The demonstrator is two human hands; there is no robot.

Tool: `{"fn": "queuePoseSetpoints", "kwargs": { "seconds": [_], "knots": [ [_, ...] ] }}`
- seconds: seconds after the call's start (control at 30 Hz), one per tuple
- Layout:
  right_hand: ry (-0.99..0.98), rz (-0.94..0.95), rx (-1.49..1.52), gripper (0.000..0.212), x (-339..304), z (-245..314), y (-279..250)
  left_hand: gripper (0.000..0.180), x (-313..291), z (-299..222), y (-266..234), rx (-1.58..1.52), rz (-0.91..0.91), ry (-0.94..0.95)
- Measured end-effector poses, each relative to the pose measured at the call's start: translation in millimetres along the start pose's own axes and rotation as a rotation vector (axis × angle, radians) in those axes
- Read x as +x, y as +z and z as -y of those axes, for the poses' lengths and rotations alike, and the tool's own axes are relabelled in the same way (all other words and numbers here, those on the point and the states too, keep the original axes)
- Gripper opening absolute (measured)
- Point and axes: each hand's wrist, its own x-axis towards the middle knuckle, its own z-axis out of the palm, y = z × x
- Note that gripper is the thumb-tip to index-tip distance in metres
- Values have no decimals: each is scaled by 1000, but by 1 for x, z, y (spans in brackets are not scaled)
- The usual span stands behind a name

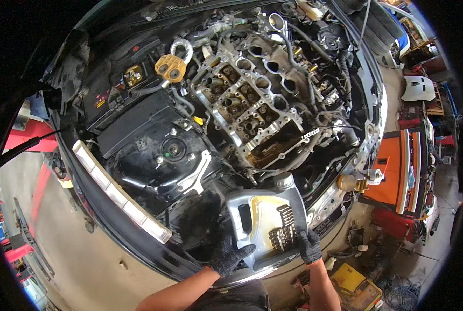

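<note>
A grey plastic oil jug [261, 202], cut open on its upper face, lies flat like a tray at the car's front edge. Inside it, rows of small dark metal engine parts [282, 230] rest in a yellowish oily film. My left hand [231, 258], in a black glove, grips the jug's lower left corner with the thumb over the rim. At its lower right side, my right hand [310, 246], gloved too, is closed on the edge. Both hands' fingers under the jug are hidden. Just beyond the jug's cap is the opened engine [247, 103], its valve gear exposed.
A black battery cover [112, 88] and a strut-tower panel [172, 147] lie left of the engine. A yellow two-holed lifting block [170, 68] sits above them. At right stand an orange tool cabinet [387, 168] and a yellow case [353, 285] on the floor.
</note>
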Motion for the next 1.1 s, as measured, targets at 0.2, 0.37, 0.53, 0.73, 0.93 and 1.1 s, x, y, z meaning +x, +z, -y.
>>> {"fn": "queuePoseSetpoints", "kwargs": {
  "seconds": [0.2, 0.37, 0.53, 0.73, 0.93, 1.1],
  "knots": [
    [10, -13, 64, 27, 8, 7, 17, 82, 31, -17, -35, -31, 78, 45],
    [-52, -36, 20, 30, 7, 20, 41, 66, 64, -73, -86, -232, -23, 203],
    [-4, -40, 83, 30, -5, 11, 47, 57, 107, -108, -166, 561, -363, 388],
    [-40, -44, 97, 28, -18, -16, 38, 62, 150, -62, -195, 1201, -322, 405],
    [16, -19, 168, 28, -29, -23, 31, 56, 148, -54, -193, 1200, -412, 516],
    [-32, -105, 111, 26, -34, -17, 53, 51, 151, -52, -203, 1007, -372, 620]
  ]
}}
